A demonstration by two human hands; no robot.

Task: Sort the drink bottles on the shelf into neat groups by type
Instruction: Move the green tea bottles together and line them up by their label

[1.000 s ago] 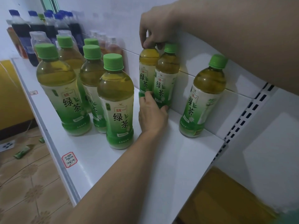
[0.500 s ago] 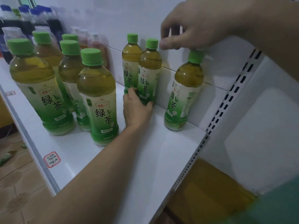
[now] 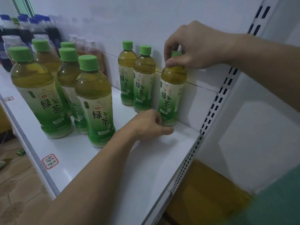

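Note:
A green tea bottle (image 3: 172, 93) with a green cap stands upright at the back of the white shelf (image 3: 146, 159), near its right end. My right hand (image 3: 193, 47) grips its cap from above. My left hand (image 3: 151, 124) rests curled on the shelf, its fingers against the base of that bottle. Two more green tea bottles (image 3: 127, 73) (image 3: 143, 80) stand side by side just left of it along the back wall. A cluster of several larger-looking green tea bottles (image 3: 95, 101) stands nearer the shelf's front, to the left.
Dark drink bottles with blue caps (image 3: 26, 30) and pale orange drink bottles (image 3: 90, 47) stand further left along the back. A slotted upright (image 3: 215, 101) bounds the shelf's right end. A red-framed label (image 3: 50, 161) sits on the front edge. Tiled floor lies below.
My right hand has closed on the cap of the rightmost bottle, which now stands closer to the pair. My left hand left the pair's base and moved right to this bottle's base.

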